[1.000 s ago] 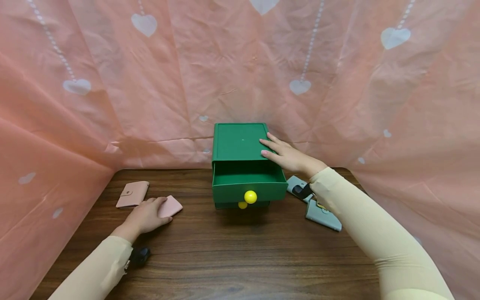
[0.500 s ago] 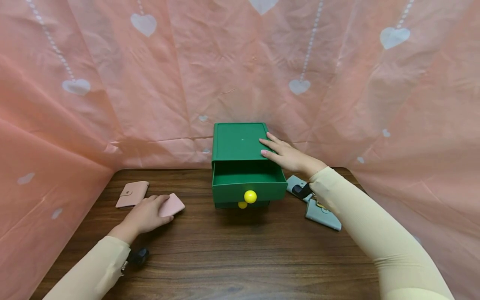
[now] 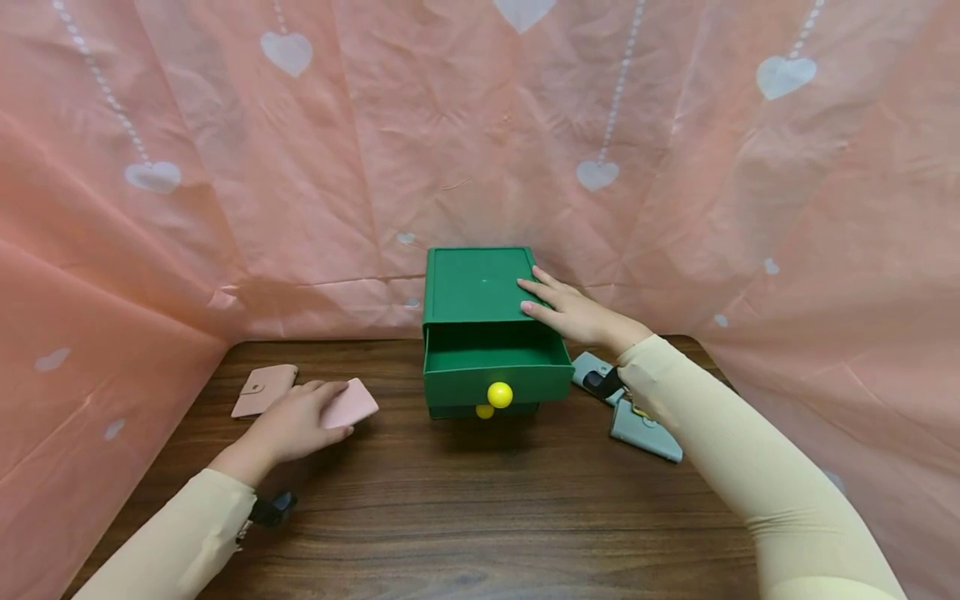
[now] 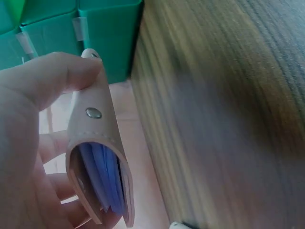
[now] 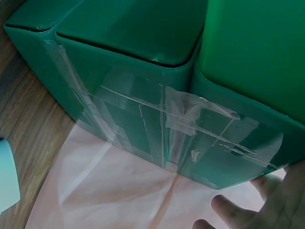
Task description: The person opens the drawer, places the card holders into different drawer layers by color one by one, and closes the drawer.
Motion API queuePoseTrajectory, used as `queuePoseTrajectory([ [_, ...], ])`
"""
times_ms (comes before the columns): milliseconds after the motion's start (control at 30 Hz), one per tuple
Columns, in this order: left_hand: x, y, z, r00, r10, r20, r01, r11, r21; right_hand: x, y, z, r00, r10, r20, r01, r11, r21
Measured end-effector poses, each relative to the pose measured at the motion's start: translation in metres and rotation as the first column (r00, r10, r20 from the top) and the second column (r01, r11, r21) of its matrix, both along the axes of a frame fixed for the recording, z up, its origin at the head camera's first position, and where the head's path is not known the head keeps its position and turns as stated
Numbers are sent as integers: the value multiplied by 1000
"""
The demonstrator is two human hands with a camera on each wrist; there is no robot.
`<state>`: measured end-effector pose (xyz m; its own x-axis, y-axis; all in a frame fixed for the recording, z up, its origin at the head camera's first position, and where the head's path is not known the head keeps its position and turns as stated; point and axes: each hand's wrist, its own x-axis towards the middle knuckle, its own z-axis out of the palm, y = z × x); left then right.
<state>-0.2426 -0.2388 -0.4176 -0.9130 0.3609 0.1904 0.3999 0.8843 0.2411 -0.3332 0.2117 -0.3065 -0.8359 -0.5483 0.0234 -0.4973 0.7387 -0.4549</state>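
Note:
My left hand grips a pink card holder over the left side of the table. In the left wrist view the card holder stands on edge between thumb and fingers, with metal snaps and bluish plastic sleeves inside. A green drawer cabinet stands at the back centre. Its top drawer, with a yellow knob, is pulled out and looks bare inside. My right hand rests, fingers spread, on the right edge of the cabinet's top.
Another pink card holder lies behind my left hand. Right of the cabinet lie two blue-grey card holders, partly behind my right wrist and sleeve. Clear tape runs along the cabinet's side. A pink curtain hangs round the wooden table.
The left hand has lifted the pink card holder slightly and moved it a little to the right, tilting it. The right hand and the cabinet stay put.

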Motion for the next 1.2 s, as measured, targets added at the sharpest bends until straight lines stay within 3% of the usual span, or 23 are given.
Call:
queuePoseTrajectory([
  [300, -2, 2, 8, 999, -35, -18, 36, 999, 8, 1, 0, 0, 1000, 1, 0, -1, 1000, -3],
  [1200, 1, 15, 57, 980, -150, -129, 149, 989, -17, 0, 0, -1, 1000, -7, -1, 7, 1000, -11],
])
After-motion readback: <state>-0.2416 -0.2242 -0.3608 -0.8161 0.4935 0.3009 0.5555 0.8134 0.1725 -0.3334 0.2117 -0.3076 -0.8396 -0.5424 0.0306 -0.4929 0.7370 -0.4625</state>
